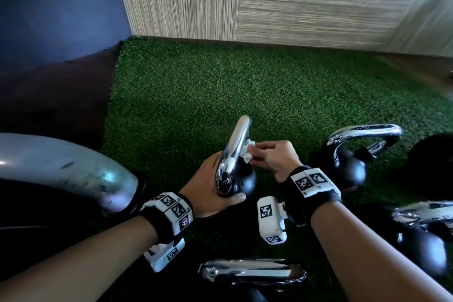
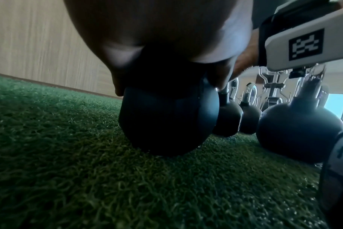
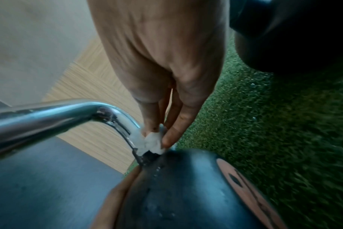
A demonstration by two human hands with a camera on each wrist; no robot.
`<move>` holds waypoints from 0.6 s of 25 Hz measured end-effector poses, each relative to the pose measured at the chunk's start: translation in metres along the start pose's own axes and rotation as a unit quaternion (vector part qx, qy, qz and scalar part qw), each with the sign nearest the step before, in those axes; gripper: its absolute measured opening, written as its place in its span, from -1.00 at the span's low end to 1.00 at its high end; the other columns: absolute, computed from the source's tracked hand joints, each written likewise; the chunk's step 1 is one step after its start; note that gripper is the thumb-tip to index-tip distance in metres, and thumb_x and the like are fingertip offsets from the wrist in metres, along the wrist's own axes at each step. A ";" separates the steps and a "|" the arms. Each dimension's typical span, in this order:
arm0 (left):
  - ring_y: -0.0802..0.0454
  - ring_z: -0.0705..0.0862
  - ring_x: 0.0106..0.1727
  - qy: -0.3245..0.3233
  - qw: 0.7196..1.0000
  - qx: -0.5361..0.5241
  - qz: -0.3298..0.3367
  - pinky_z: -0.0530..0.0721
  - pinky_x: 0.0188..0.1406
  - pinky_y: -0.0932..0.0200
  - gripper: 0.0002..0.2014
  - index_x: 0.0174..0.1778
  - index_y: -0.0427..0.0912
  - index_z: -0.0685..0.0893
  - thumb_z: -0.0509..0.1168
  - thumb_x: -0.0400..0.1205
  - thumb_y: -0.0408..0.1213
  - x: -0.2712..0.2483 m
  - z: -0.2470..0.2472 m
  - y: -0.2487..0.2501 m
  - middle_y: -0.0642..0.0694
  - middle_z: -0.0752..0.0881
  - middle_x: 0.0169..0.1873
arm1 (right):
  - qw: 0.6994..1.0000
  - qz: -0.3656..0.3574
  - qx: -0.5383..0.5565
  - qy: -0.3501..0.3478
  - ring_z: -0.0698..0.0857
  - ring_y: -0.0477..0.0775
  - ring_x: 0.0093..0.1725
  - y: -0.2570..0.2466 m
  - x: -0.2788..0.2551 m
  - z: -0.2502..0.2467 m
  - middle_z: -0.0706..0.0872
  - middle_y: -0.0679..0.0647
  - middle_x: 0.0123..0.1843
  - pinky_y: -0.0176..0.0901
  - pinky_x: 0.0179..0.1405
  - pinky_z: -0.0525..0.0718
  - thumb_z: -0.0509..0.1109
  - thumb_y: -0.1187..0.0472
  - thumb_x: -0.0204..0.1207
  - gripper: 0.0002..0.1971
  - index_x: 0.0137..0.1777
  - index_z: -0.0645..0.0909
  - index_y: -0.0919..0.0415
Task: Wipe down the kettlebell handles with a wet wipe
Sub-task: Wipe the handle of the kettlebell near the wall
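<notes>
pinching a crumpled wet wipe [image 1: 246, 153] between the thumb and fingertips of my right hand [image 1: 274, 158], i have it pressed against the inner side of the chrome handle [image 1: 236, 147], low down near where that handle meets the black ball of the small kettlebell [image 1: 245, 182]. my left hand [image 1: 213, 189] is wrapped round the ball and the foot of the handle, fingers curled under it, holding it steady on the green turf [image 1: 220, 86]; from the left wrist view the ball looks tipped, resting on one edge

what could go wrong, as i judge it: the wipe is a tiny wad, so it could slip out of my pinch as i drag it round the bend, or only clean a narrow stripe and leave the outer face untouched. the chrome looks slick, and if wet it could turn in my left hand; the bell could then roll or drop onto the turf, or knock the neighbour just beside it. i could also skip the joint under my left fingers, since they cover it

counting: two hands, one wipe. in the head view i make out four chrome-handled kettlebells — the one i hold, another [image 1: 353, 154] to its right, one [image 1: 252, 272] at the bottom edge, one [image 1: 421, 233] at the lower right. a big grey curved handle [image 1: 66, 169] sits at the left; whether more bells stand beyond, i cannot tell
</notes>
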State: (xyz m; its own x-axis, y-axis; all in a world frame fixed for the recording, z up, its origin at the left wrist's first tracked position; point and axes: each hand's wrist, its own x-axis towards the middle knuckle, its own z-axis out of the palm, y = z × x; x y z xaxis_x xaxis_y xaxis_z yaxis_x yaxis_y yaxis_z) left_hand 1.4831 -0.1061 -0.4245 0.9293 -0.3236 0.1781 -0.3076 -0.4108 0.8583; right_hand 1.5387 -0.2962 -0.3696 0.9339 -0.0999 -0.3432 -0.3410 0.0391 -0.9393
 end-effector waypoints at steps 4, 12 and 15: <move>0.30 0.61 0.41 0.009 1.000 -0.014 -0.027 0.55 0.55 0.06 -0.13 0.49 0.15 0.40 0.72 0.32 -0.10 -0.001 0.000 0.006 0.13 0.64 0.38 | 0.992 -0.102 -0.019 0.072 0.88 0.14 -0.17 -0.020 0.011 0.006 0.89 0.17 -0.14 0.01 -0.05 0.86 0.69 0.32 0.39 -0.86 -0.16 0.81 0.10; 0.33 0.62 0.39 -0.010 0.999 0.028 -0.033 0.58 0.49 0.12 -0.12 0.50 0.12 0.46 0.73 0.28 0.01 0.004 -0.005 0.004 0.19 0.65 0.36 | 0.978 -0.189 -0.069 0.061 0.88 0.01 -0.12 -0.015 0.010 0.000 0.91 0.04 -0.12 -0.01 0.08 0.85 0.72 0.29 0.33 -0.77 -0.02 0.86 0.10; 0.28 0.62 0.40 -0.033 0.995 0.072 -0.062 0.61 0.48 0.01 -0.07 0.52 0.13 0.45 0.65 0.25 0.28 0.008 -0.008 -0.008 0.20 0.64 0.36 | 0.965 -0.253 -0.068 0.015 0.87 -0.02 -0.14 -0.032 -0.004 -0.003 0.89 0.04 -0.11 -0.16 -0.04 0.81 0.68 0.37 0.37 -0.78 -0.03 0.87 0.12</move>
State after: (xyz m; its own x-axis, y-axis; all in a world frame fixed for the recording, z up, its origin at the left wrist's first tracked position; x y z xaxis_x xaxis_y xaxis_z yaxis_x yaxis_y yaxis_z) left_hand 1.4942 -0.0987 -0.4259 0.9478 -0.3165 0.0390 -0.2221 -0.5675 0.7928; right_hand 1.5454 -0.3000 -0.3384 0.9819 -0.1006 0.1606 0.1442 -0.1533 -0.9776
